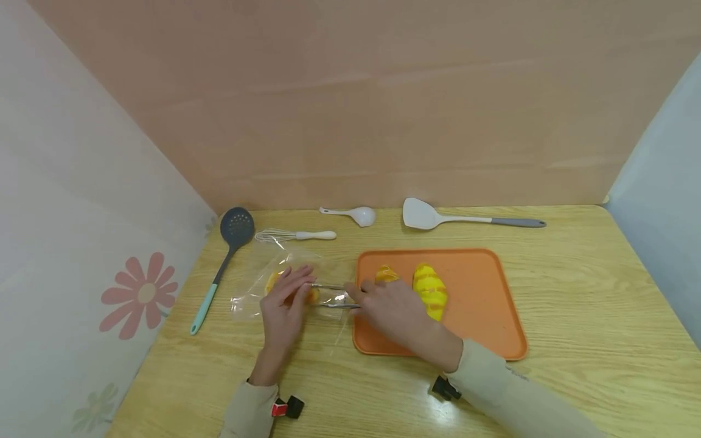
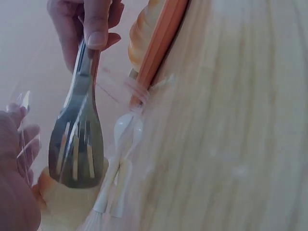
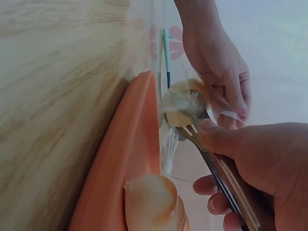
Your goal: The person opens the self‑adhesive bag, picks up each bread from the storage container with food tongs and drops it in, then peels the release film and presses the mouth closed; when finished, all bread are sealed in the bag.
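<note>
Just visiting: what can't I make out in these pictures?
Head view: part of the bagged bread roll, covered by the left hand.
Head view: near end of the left roll on the orange tray, behind the right hand.
Head view: the mark on the right sleeve, too small and blurred.
Left wrist view: wire tips of the whisk, cut off by the bottom edge.
Right wrist view: part of the tray, cut off likewise.

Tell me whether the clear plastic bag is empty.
Not empty: golden-brown bread shows through the clear plastic bag, near the left hand.
</note>
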`<action>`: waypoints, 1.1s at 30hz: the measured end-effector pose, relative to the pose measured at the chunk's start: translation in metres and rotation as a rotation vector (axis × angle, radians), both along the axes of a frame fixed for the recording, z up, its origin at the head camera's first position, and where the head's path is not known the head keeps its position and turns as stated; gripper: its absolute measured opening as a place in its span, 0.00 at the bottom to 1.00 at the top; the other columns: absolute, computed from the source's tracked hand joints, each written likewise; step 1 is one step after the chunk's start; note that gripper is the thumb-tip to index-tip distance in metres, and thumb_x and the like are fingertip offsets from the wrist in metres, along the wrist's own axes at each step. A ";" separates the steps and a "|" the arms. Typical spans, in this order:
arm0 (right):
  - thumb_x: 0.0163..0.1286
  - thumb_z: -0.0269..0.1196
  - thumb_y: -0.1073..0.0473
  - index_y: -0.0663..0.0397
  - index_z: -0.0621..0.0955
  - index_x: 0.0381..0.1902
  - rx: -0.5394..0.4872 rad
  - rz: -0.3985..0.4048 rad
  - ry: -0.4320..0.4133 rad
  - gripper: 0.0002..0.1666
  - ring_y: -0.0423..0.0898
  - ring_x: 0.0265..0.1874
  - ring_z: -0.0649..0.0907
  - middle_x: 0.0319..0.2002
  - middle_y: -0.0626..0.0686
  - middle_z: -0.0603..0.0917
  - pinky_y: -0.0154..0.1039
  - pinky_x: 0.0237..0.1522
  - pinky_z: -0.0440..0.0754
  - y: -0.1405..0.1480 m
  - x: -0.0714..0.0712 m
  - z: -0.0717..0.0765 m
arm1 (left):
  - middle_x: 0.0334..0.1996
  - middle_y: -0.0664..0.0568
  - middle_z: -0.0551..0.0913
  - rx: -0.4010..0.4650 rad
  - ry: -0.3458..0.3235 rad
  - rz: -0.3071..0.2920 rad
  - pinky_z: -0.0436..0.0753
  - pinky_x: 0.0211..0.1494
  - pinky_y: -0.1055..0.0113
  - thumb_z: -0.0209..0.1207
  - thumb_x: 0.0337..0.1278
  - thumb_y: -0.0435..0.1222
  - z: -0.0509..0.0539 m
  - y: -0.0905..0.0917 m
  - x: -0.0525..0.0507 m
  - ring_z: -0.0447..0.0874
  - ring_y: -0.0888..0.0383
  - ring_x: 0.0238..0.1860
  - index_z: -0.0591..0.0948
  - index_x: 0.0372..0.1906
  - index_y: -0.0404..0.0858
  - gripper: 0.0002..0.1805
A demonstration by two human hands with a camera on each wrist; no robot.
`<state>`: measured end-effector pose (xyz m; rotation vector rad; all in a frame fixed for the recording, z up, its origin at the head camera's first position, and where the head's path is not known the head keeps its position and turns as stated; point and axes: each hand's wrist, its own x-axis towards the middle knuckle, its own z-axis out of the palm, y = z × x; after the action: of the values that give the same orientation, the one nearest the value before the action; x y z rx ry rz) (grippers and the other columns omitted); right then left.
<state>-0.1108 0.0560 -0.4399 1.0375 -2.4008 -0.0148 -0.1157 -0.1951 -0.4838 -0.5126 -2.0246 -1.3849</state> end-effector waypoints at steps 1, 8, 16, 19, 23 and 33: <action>0.67 0.78 0.32 0.40 0.86 0.51 -0.007 -0.001 -0.014 0.26 0.44 0.17 0.77 0.25 0.45 0.80 0.36 0.12 0.68 -0.002 0.000 0.000 | 0.52 0.36 0.93 0.017 0.011 -0.015 0.75 0.81 0.56 0.69 0.68 0.20 -0.001 0.000 0.000 0.92 0.51 0.62 0.93 0.45 0.30 0.08; 0.70 0.74 0.31 0.44 0.88 0.52 0.011 -0.011 -0.153 0.27 0.45 0.18 0.80 0.26 0.46 0.83 0.38 0.14 0.73 -0.011 0.001 0.002 | 0.54 0.36 0.92 -0.034 -0.017 -0.026 0.73 0.82 0.58 0.68 0.69 0.21 0.008 0.006 0.010 0.91 0.42 0.63 0.93 0.46 0.30 0.07; 0.70 0.74 0.32 0.42 0.87 0.53 0.025 0.006 -0.126 0.26 0.43 0.18 0.81 0.28 0.46 0.84 0.36 0.13 0.71 -0.010 0.004 0.007 | 0.54 0.39 0.93 -0.134 -0.045 0.065 0.74 0.80 0.45 0.70 0.67 0.21 0.001 0.002 0.005 0.91 0.36 0.62 0.94 0.47 0.31 0.09; 0.71 0.74 0.32 0.42 0.88 0.55 0.021 0.009 -0.138 0.27 0.43 0.18 0.82 0.29 0.46 0.85 0.36 0.13 0.71 -0.012 0.004 0.008 | 0.53 0.40 0.94 -0.094 -0.020 0.030 0.76 0.80 0.50 0.70 0.69 0.22 -0.004 0.002 0.003 0.92 0.42 0.60 0.94 0.46 0.32 0.07; 0.70 0.73 0.30 0.41 0.89 0.56 0.015 0.011 -0.184 0.28 0.43 0.17 0.80 0.28 0.46 0.85 0.36 0.14 0.71 -0.014 0.001 0.006 | 0.53 0.40 0.94 -0.054 -0.006 -0.026 0.77 0.80 0.53 0.69 0.70 0.23 -0.006 0.005 0.004 0.93 0.44 0.60 0.94 0.46 0.32 0.08; 0.76 0.70 0.32 0.44 0.90 0.60 0.044 0.011 -0.364 0.28 0.46 0.19 0.78 0.31 0.46 0.87 0.36 0.15 0.65 -0.002 -0.006 0.010 | 0.55 0.41 0.93 -0.098 -0.119 0.091 0.78 0.76 0.67 0.69 0.73 0.26 -0.006 0.008 0.008 0.92 0.41 0.60 0.94 0.48 0.34 0.07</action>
<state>-0.1167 0.0539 -0.4296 1.1557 -2.7303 0.1368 -0.1077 -0.1868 -0.4894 -0.3833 -2.1922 -1.2943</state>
